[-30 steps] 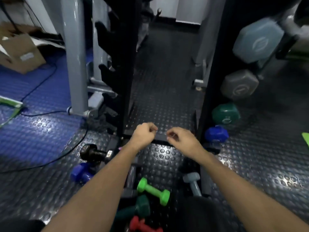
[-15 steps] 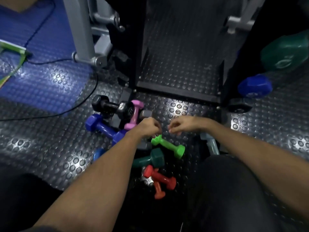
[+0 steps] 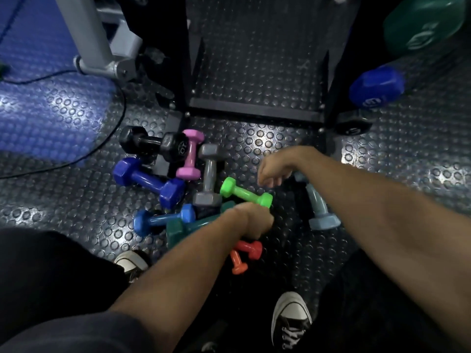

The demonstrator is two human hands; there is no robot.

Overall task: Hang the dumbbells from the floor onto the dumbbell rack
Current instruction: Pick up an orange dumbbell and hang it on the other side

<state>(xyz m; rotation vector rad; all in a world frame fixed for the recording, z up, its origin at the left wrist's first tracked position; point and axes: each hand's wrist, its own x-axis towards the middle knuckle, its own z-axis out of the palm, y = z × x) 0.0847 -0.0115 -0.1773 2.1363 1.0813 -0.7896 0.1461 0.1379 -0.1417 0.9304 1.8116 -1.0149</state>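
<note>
Several small dumbbells lie in a heap on the studded floor: lime green (image 3: 244,193), dark green (image 3: 178,229), red (image 3: 251,248), orange (image 3: 238,263), pale blue-grey (image 3: 318,207), grey (image 3: 209,174), pink (image 3: 190,154), black (image 3: 153,142), dark blue (image 3: 147,180) and blue (image 3: 163,219). My left hand (image 3: 254,220) hangs curled over the dark green and red ones, its fingers hidden. My right hand (image 3: 271,171) hovers curled and holds nothing, just above the lime one's right end. The black rack's base (image 3: 254,112) stands behind the heap.
On the rack's right side hang a blue dumbbell (image 3: 377,85), a big green one (image 3: 423,24) and a black one (image 3: 353,126). A grey machine foot (image 3: 102,64) and a black cable (image 3: 112,128) are at left. My shoes (image 3: 290,317) stand near the heap.
My view has tipped down from the rack to the heap. My left hand has dropped lower onto the heap near the red and dark green dumbbells. My right hand has stayed curled above the lime one.
</note>
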